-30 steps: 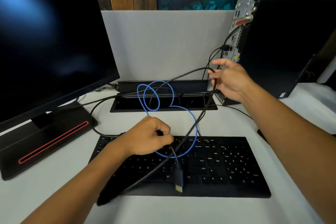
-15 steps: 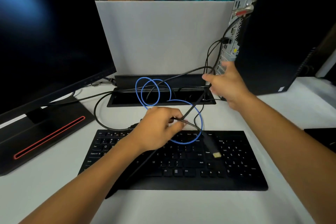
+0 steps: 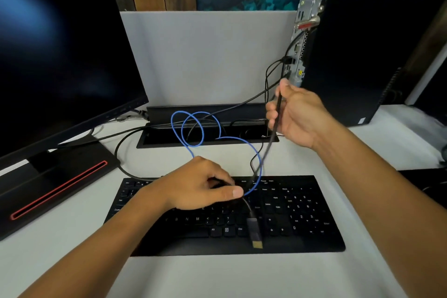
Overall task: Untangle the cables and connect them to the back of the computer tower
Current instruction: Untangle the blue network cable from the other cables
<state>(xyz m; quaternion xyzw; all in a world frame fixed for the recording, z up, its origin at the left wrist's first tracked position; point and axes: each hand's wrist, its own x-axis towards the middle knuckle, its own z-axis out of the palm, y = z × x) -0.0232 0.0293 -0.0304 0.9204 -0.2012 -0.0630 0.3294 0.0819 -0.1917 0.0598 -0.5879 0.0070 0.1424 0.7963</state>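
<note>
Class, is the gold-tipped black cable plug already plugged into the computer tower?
No: the gold-tipped black cable plug lies on the black keyboard, below the left hand.

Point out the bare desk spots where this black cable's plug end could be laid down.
Free: the white desk strip in front of the flat black keyboard, and the patch right of it below the black computer tower. Crowded: behind the keyboard, where the looped blue cable and black leads cross.

Glossy monitor; bare metal tower back; matt keyboard.

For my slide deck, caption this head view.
Left hand pinches black cable over keyboard; right hand lifts it beside tower.
</note>
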